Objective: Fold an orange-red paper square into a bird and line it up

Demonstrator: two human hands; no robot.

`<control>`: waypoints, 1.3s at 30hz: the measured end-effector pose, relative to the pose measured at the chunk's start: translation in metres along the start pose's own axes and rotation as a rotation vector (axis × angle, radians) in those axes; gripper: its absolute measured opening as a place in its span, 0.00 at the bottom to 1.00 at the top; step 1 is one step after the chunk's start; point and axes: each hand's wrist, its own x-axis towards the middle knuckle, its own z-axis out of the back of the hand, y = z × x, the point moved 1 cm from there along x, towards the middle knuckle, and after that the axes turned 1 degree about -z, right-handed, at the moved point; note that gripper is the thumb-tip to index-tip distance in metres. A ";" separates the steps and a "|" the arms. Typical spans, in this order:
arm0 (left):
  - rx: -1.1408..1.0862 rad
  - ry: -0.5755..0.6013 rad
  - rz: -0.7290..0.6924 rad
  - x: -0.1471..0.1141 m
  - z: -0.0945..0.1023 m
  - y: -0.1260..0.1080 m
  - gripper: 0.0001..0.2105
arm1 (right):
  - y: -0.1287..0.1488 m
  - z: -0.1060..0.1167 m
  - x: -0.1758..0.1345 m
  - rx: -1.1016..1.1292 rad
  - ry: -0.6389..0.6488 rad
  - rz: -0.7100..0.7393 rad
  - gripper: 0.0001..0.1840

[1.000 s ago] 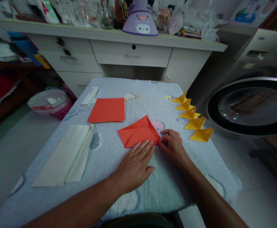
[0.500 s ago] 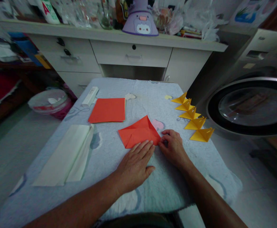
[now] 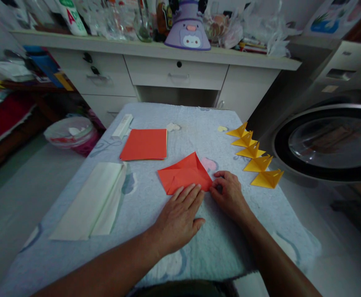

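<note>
A partly folded sheet of orange-red paper (image 3: 185,171) lies on the cloth in front of me, with creases and a raised point at its far edge. My left hand (image 3: 182,216) rests flat across its near edge, fingers stretched out and thumb apart. At the sheet's right corner, the thumb and index finger of my right hand (image 3: 228,192) pinch together on the paper. To the right stands a slanting row of several folded yellow paper shapes (image 3: 267,179). Beyond the sheet, to the left, sits a stack of square red paper (image 3: 145,144).
A blue patterned cloth (image 3: 155,117) covers the table. On its left lie a folded pale paper sheet (image 3: 87,202) and a small white box (image 3: 123,126). A cluttered counter (image 3: 155,48) stands behind, a washing machine (image 3: 325,142) at right, a lined bin (image 3: 72,134) at left.
The camera's view has shifted slightly, so everything sits a little farther right in the picture. Both hands keep their places on the orange-red paper.
</note>
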 end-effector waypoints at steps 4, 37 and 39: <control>0.037 0.004 0.094 0.000 0.004 -0.001 0.33 | 0.000 0.000 0.000 -0.003 0.007 -0.003 0.05; 0.095 0.040 0.181 0.002 0.006 -0.007 0.36 | -0.003 -0.001 -0.001 -0.013 -0.029 0.025 0.05; 0.099 0.027 0.181 0.002 0.005 -0.007 0.36 | -0.003 0.000 -0.001 -0.012 -0.014 0.020 0.05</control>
